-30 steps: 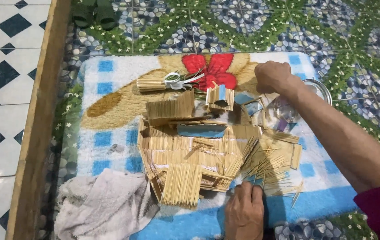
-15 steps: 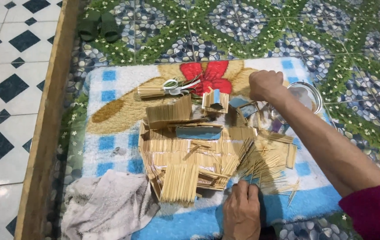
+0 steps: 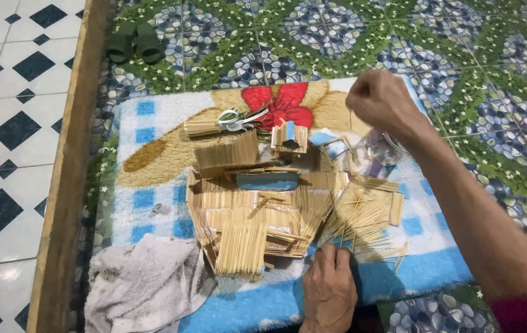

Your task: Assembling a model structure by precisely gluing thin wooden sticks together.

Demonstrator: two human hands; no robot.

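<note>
My left hand [image 3: 328,290] rests at the near edge of the blue-and-white checked fluffy mat [image 3: 146,203], fingers pinching loose thin wooden sticks [image 3: 362,228]. My right hand [image 3: 382,98] hovers clenched above the mat's far side; I cannot tell whether it holds anything. Flat panels of glued sticks [image 3: 245,228] lie between them.

A mat [image 3: 152,154] lies on the floor, with a heap of stick panels [image 3: 257,216] at its centre. Scissors [image 3: 239,118] rest at eleven o'clock from the heap, a small stick house [image 3: 289,137] at twelve, loose sticks [image 3: 368,225] at three and a cloth [image 3: 140,283] at seven. Sandals [image 3: 134,43] sit beyond the mat at eleven o'clock.
</note>
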